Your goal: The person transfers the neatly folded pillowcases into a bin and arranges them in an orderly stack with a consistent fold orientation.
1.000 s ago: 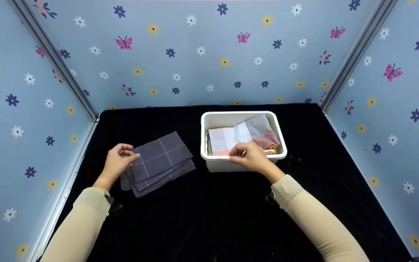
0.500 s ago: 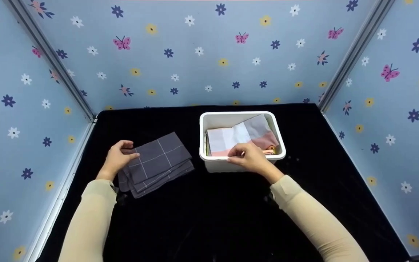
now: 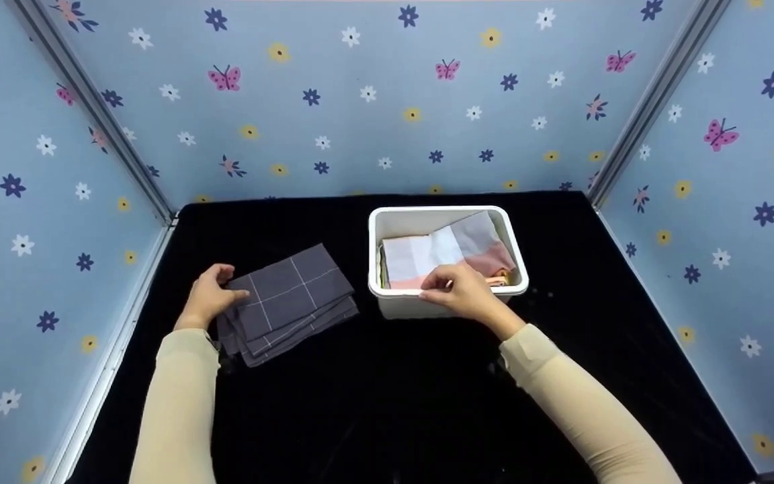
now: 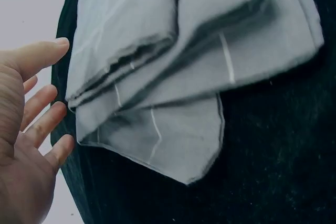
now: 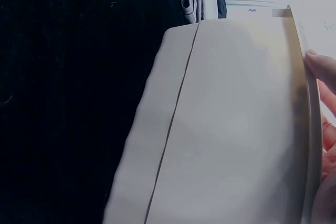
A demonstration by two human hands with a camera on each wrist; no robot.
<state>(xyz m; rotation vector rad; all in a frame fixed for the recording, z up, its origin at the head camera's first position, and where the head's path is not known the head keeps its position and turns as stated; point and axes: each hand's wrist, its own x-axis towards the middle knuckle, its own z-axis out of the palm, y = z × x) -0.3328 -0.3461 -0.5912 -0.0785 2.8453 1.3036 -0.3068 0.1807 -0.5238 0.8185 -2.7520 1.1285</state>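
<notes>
A stack of folded dark grey cloths with thin white lines lies at the left of the black tabletop. My left hand is at the stack's left edge, thumb tip overlapping the top cloth. In the left wrist view, that hand's fingers are spread loosely beside the cloth's folded edges, with nothing between them. At the centre right stands a white plastic bin holding a checked pink, white and grey cloth. My right hand holds the bin's front rim, its thumb against the rim.
More cloth in orange and yellow shows inside the bin, under the checked one. Blue panels with flowers and butterflies enclose the black tabletop at the back and both sides.
My left hand has shifted slightly left along the cloth stack, its forearm swinging rightward to stand more upright. The right hand stays at the bin's rim; the cloths have hardly moved.
</notes>
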